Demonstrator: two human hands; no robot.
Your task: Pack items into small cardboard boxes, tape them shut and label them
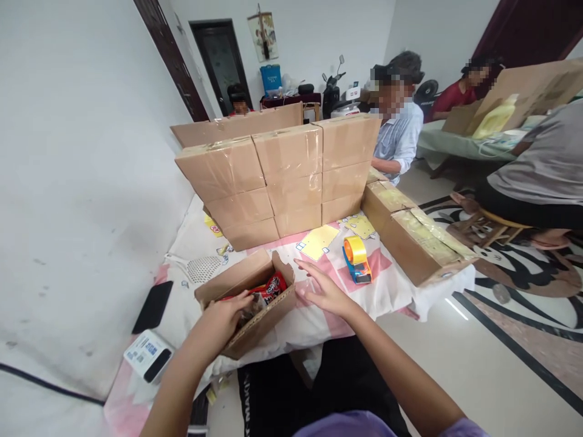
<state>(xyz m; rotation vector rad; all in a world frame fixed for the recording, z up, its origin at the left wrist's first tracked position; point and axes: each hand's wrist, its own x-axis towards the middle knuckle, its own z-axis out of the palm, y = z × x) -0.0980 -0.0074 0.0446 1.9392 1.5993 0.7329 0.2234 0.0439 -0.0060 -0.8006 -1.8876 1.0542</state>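
Observation:
An open cardboard box [262, 325] sits on the table near its front edge, with a red snack-like packet [274, 286] and something brownish in clear wrapping inside. My left hand [230, 309] reaches over the box's near left side, its fingers stretched out flat on or just above the contents. The undersides of those fingers are hidden. Beside the right end of the box, my right hand [321, 288] is open with fingers apart and nothing in it. A tape dispenser [357, 261] with a yellow roll and blue-orange body stands to its right.
Stacked, taped cartons [291, 176] form a wall behind the box. More taped cartons [414, 233] line the table's right edge. On the left lie a black phone-like slab [153, 306] and a white device [148, 355]. A co-worker [401, 127] sits beyond the cartons.

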